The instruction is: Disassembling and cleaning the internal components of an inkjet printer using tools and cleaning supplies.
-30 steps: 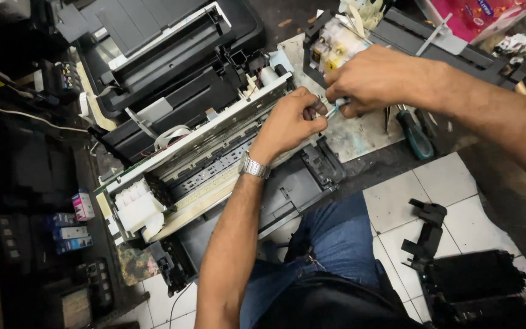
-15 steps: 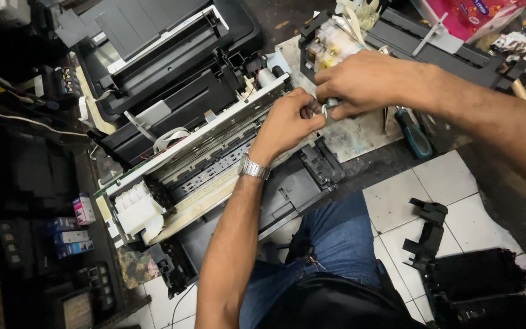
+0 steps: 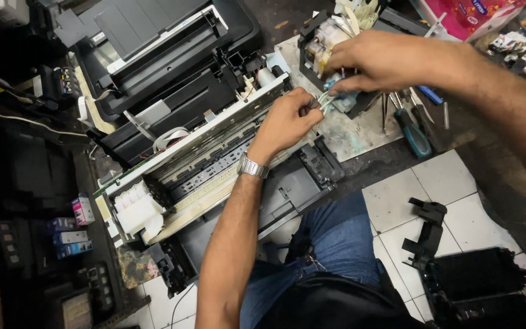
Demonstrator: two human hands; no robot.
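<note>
My left hand [image 3: 288, 119] reaches forward over the opened printer [image 3: 214, 152], wrist straight, wristwatch [image 3: 252, 166] facing up, fingers curled and pinching a bundle of thin pale tubes [image 3: 325, 97]. My right hand [image 3: 380, 61] comes in from the right, palm down, fingertips closed on the same tubes just beside the ink cartridge block [image 3: 324, 39]. A green-handled screwdriver [image 3: 414, 133] lies near on the bench.

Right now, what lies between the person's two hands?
In the head view, a bundle of thin pale tubes spans the short gap between the left hand and the right hand; both pinch it.
</note>
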